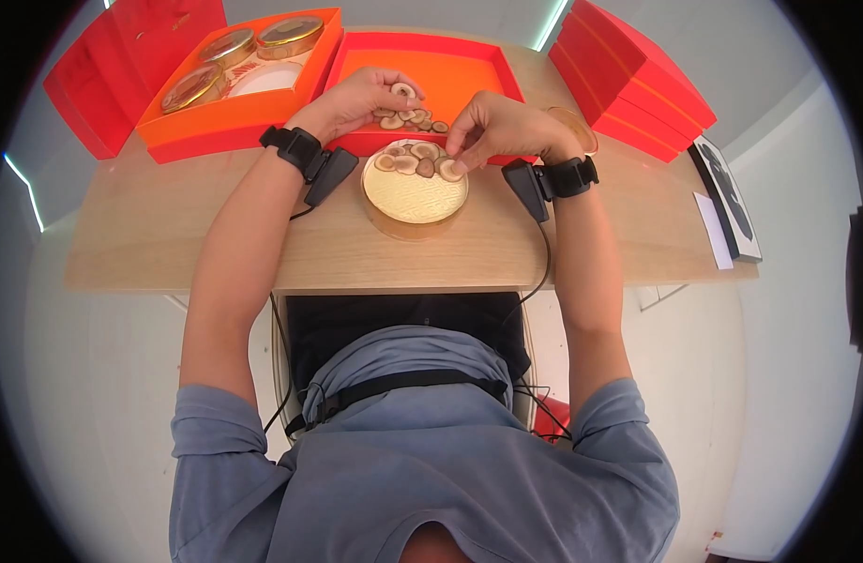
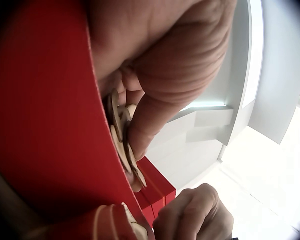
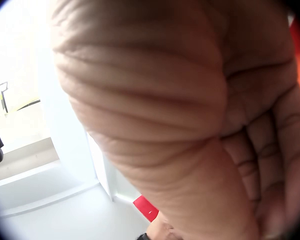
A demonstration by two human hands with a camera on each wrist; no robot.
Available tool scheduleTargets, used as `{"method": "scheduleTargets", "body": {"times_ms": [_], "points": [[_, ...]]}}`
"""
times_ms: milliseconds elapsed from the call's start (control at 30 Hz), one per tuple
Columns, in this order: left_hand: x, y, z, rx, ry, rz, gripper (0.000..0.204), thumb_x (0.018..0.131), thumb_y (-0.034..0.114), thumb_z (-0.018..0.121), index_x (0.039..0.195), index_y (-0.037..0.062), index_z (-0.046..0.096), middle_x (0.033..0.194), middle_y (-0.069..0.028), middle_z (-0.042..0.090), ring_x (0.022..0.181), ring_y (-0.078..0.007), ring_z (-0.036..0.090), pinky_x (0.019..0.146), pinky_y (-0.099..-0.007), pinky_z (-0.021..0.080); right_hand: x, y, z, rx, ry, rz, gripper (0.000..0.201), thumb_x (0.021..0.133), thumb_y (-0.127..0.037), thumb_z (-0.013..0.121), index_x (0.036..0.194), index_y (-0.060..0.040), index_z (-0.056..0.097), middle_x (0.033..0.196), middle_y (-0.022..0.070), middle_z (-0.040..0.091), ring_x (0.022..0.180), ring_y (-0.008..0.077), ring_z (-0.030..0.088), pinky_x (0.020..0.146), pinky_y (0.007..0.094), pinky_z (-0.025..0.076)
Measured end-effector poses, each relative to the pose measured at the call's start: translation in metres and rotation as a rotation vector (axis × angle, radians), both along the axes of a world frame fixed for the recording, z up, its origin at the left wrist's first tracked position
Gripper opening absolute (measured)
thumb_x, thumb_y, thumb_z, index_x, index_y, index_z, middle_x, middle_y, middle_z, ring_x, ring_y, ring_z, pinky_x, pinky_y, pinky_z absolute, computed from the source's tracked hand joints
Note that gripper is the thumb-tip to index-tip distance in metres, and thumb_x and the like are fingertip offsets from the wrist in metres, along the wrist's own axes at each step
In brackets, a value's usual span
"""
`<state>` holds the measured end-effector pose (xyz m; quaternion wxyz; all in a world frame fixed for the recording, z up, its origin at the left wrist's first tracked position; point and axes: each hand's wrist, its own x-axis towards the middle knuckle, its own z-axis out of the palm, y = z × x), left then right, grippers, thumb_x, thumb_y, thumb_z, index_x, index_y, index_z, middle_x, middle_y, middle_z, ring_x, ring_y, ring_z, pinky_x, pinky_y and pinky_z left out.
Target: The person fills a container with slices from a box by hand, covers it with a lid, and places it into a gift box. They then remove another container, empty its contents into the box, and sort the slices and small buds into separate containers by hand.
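Observation:
Several pale, brown-edged round slices (image 1: 424,165) lie along the far side of a round tin (image 1: 415,199) with a golden surface. The right hand (image 1: 507,127) pinches a slice (image 1: 450,170) at the tin's far right edge. Beyond the tin, the left hand (image 1: 361,98) holds more slices (image 1: 408,119) in its fingers, over the near side of an open red box. In the left wrist view the left thumb (image 2: 155,115) presses on several stacked slices (image 2: 121,132). The right palm (image 3: 155,110) fills the right wrist view, which hides the fingertips.
An open orange-lined box (image 1: 431,70) stands behind the tin. At the left, another box (image 1: 234,117) holds several round tins (image 1: 291,34). Stacked red boxes (image 1: 628,80) stand at the right, with a round lid (image 1: 572,127) partly behind the right hand and a framed picture (image 1: 732,202) nearby.

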<state>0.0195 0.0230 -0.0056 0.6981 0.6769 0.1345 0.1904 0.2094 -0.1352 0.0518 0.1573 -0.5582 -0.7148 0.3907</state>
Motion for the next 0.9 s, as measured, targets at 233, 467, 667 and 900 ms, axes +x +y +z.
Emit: {"method": "scheduleTargets", "body": {"times_ms": [233,467,667,900], "points": [[0.0,0.0,-0.001,-0.003,-0.003,0.005,0.022,0.088,0.003,0.066,0.108,-0.0027,0.06,0.095,-0.0123,0.068,0.085,-0.0166,0.068,0.078,-0.0252,0.056,-0.002,-0.003,0.002,0.027,-0.041,0.001,0.011,0.078,-0.006,0.077,0.086,0.0004,0.073,0.073,0.0026,0.069,0.066,0.0075,0.062,0.062,0.021,0.05],[0.0,0.001,-0.001,-0.003,0.008,0.002,0.021,0.088,0.003,0.066,0.108,-0.0023,0.06,0.095,-0.0124,0.068,0.085,-0.017,0.068,0.078,-0.0256,0.056,0.005,0.0,-0.002,0.038,-0.008,0.009,0.01,0.079,-0.004,0.075,0.087,0.0008,0.073,0.073,0.0026,0.068,0.066,0.0074,0.062,0.062,0.0214,0.05],[0.0,0.0,-0.001,-0.003,0.005,0.002,0.02,0.089,0.003,0.066,0.107,-0.0023,0.06,0.094,-0.0126,0.068,0.084,-0.0171,0.068,0.077,-0.0259,0.056,0.002,-0.001,0.0,0.044,-0.066,0.029,0.01,0.078,-0.002,0.072,0.088,0.0003,0.072,0.074,0.0022,0.068,0.066,0.0068,0.062,0.062,0.0204,0.049],[0.0,-0.001,0.0,0.002,0.016,0.005,0.02,0.089,0.003,0.065,0.108,-0.0028,0.06,0.094,-0.0127,0.068,0.083,-0.017,0.068,0.077,-0.0256,0.056,-0.006,0.003,-0.003,0.275,0.104,-0.171,0.01,0.081,-0.005,0.071,0.089,0.0015,0.071,0.077,0.005,0.069,0.067,0.0089,0.063,0.061,0.0232,0.051]]}}
